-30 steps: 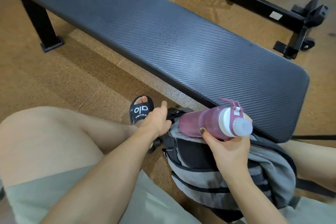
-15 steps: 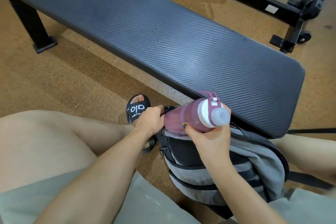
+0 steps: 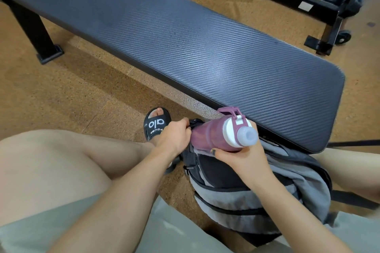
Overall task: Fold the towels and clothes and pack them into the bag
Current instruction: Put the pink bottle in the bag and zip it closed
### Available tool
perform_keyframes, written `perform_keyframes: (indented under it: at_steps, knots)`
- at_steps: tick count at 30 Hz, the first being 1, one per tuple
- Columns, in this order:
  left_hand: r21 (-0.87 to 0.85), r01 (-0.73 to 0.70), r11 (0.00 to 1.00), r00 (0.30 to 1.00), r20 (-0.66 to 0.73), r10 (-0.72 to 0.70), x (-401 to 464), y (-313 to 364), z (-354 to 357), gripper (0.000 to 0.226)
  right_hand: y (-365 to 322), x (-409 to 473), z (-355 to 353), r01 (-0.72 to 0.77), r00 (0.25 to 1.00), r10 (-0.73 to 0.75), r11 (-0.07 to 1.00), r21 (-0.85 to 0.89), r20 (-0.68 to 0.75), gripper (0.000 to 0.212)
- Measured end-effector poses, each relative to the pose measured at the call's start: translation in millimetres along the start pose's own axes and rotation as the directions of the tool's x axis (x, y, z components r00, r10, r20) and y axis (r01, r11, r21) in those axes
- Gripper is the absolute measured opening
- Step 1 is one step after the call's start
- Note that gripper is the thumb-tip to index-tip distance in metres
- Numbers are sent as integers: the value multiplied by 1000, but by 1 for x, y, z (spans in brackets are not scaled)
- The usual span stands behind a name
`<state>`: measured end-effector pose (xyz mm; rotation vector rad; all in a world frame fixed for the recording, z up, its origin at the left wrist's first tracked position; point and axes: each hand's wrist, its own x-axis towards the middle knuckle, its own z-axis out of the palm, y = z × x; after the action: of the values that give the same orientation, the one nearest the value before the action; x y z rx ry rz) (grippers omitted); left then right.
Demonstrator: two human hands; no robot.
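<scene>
Head view, looking down between the knees. Grey and black bag (image 3: 236,197) upright on the speckled floor (image 3: 82,92), wedged between the two bare legs, its far top corner just under the near edge of the bench (image 3: 195,47). Left hand (image 3: 174,137) at the bag's top left corner, fingers curled around a black strap or pocket edge there; exactly which part, hard to tell. Right hand (image 3: 244,156) wrapped round a pink bottle (image 3: 218,135), thumb on the near side with a dark-painted nail, other fingers hidden behind the bottle. Bottle tilted, white collar and frosted cap pointing up and to the right, base down against the bag's left corner next to the left hand; whether the base sits inside a side pocket, unclear. Pink carry loop at the neck, touching the bench's near edge in this view.

No towels or clothes in sight; bag's main flap lying slack toward the right, contents hidden.

Bench running diagonally from the upper left to the right, dark ribbed padding, one black leg (image 3: 37,35) planted near the left edge of the floor. Black sandal (image 3: 156,125) with white lettering on the left foot, just beyond the left hand. Black metal gym frame (image 3: 298,4) on the floor beyond the bench's far right corner. Pale green shorts (image 3: 164,230) across the bottom.
</scene>
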<state>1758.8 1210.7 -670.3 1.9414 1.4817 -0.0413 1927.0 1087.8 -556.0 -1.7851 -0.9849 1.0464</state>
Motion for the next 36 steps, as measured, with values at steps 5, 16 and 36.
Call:
perform_keyframes:
  at_steps: [5, 16, 36]
  knots:
    - [62, -28, 998, 999, -16, 29, 1, 3, 0, 17, -27, -12, -17, 25, 997, -28, 999, -44, -71, 80]
    - [192, -98, 977, 995, -13, 102, -5, -3, -8, 21, -43, 0, -18, 112, 970, 77, 695, -710, 229, 49]
    - [161, -113, 980, 994, 17, 111, -13, -17, -15, 15, -16, 19, 24, 453, 867, 2, 410, -792, 497, 48]
